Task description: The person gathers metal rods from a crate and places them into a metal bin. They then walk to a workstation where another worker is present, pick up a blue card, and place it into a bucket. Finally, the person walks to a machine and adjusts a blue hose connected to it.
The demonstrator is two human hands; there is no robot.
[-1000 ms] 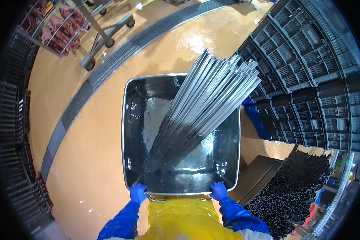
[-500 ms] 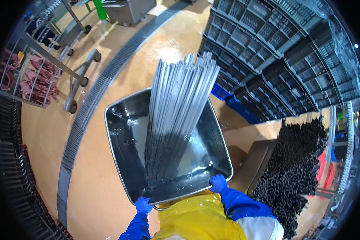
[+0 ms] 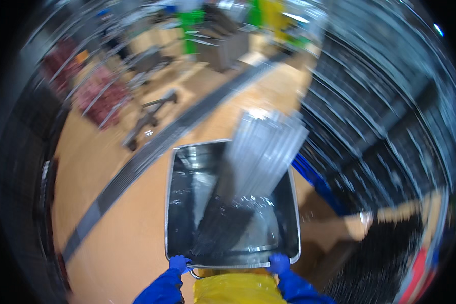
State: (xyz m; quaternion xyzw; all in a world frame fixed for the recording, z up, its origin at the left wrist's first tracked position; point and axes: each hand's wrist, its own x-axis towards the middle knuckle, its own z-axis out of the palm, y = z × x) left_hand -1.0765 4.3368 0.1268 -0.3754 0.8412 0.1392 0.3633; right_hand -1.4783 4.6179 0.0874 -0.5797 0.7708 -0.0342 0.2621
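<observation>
In front of me stands a deep steel tub cart point(image 3: 232, 264). A bundle of long metal bars point(image 3: 261, 147) leans in it, the bright upper ends jutting past the far rim and the lower parts dark. My left hand point(image 3: 179, 263), in a blue glove, is closed round the tub's near left corner. At the near right corner my right hand point(image 3: 279, 263), also gloved in blue, grips the rim. A small metal handle point(image 3: 195, 275) shows just under the rim beside my left hand. Motion blurs the picture.
Tall stacks of dark crates point(image 3: 359, 116) rise at the right, above a blue base point(image 3: 316, 182). A pile of dark bars point(image 3: 385, 258) lies near right. A floor drain grating point(image 3: 137, 157) curves along the left. Racks with reddish meat point(image 3: 101, 93) and a steel bin point(image 3: 223, 50) stand farther off.
My view has swung, so the surroundings sit lower and more to the right. The tub now appears squarer to me. Both hands have stayed on its rim.
</observation>
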